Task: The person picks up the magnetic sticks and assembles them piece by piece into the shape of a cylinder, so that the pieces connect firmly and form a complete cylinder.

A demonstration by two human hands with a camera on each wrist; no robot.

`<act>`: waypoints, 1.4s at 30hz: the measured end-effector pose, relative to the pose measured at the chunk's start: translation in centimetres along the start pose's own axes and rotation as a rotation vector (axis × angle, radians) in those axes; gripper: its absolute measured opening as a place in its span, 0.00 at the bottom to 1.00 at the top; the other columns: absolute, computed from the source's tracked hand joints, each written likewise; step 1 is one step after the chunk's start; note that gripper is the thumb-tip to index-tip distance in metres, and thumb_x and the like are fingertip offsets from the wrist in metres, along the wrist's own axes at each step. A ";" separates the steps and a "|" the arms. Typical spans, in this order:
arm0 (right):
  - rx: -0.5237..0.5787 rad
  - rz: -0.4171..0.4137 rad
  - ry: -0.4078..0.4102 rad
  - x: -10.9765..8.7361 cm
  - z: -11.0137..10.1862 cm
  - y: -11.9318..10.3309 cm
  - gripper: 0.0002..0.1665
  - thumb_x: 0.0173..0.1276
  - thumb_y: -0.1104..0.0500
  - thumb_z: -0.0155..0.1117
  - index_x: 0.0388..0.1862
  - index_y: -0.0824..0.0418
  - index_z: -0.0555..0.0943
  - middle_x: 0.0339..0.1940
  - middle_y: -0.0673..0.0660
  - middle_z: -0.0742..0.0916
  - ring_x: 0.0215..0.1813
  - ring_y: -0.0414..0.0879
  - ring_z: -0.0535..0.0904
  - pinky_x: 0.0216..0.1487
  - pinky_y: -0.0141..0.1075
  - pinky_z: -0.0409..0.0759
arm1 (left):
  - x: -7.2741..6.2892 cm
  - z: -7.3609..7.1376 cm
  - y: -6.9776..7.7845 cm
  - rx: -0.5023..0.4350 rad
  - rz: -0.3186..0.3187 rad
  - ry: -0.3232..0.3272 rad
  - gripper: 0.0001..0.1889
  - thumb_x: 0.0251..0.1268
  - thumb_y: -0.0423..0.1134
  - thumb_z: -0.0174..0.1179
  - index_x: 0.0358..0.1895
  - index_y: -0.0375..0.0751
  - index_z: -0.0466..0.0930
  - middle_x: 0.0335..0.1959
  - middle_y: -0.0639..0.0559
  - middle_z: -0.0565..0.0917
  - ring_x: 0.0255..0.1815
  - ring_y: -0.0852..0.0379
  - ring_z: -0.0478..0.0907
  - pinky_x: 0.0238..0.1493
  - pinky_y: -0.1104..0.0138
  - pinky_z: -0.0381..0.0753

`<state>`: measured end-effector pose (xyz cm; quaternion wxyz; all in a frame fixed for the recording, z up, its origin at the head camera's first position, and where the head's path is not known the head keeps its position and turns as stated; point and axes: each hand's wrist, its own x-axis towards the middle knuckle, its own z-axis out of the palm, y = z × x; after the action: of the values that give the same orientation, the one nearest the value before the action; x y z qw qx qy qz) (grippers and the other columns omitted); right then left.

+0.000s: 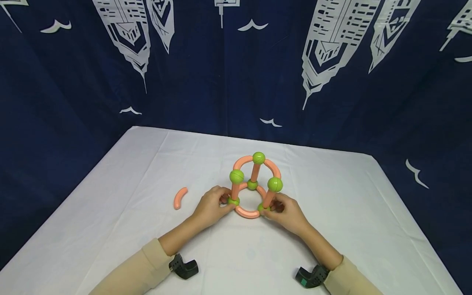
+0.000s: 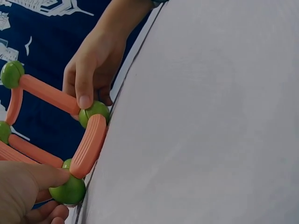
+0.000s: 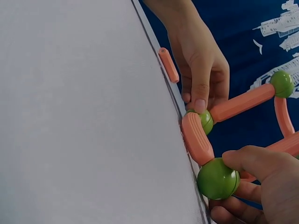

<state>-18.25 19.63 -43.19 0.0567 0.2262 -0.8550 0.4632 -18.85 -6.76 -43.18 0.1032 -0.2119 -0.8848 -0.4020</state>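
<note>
A frame of green balls and orange rods (image 1: 248,214) stands on the table in front of me. Curved rods and three balls make its lower ring, and three upright rods carry the upper balls. Two curved rods run from the back top ball (image 1: 259,158) to the front top balls, left (image 1: 237,176) and right (image 1: 275,184). My left hand (image 1: 212,206) pinches the lower left ball (image 2: 68,190) between thumb and fingers. At the lower right ball (image 3: 218,178), my right hand (image 1: 290,214) grips likewise. Between these two balls bows a ridged curved rod (image 2: 89,145).
A loose curved orange rod (image 1: 180,198) lies on the table to the left of my left hand. White cloth covers the table (image 1: 236,254). Behind its far edge hangs a dark blue curtain (image 1: 206,82) with white building prints. Black wrist devices sit at both sleeves.
</note>
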 end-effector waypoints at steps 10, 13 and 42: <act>-0.004 -0.026 -0.020 -0.5 0.3 -0.5 0.12 0.54 0.60 0.77 0.35 0.57 0.82 0.29 0.48 0.82 0.34 0.46 0.78 0.37 0.36 0.78 | 0.8 0.1 -0.3 0.000 -0.008 0.021 0.15 0.54 0.33 0.71 0.44 0.34 0.81 0.35 0.50 0.79 0.33 0.58 0.77 0.37 0.69 0.78; -0.017 -0.045 -0.031 -0.6 0.5 -0.6 0.12 0.54 0.63 0.77 0.35 0.58 0.82 0.29 0.49 0.83 0.33 0.45 0.78 0.36 0.35 0.78 | 1.0 0.1 -0.2 0.003 -0.011 0.028 0.15 0.54 0.32 0.71 0.45 0.33 0.81 0.35 0.48 0.79 0.34 0.57 0.78 0.38 0.67 0.78; -0.035 -0.249 -0.027 -0.2 2.9 -2.1 0.16 0.49 0.65 0.80 0.33 0.56 0.81 0.31 0.51 0.81 0.31 0.45 0.76 0.33 0.33 0.77 | 3.7 0.7 0.0 0.006 -0.055 -0.061 0.15 0.62 0.32 0.64 0.51 0.31 0.79 0.46 0.42 0.81 0.44 0.49 0.80 0.47 0.59 0.79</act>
<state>-16.83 16.35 -43.29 0.1063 0.3357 -0.8289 0.4347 -22.11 -5.13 -42.34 0.0654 -0.1992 -0.8942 -0.3955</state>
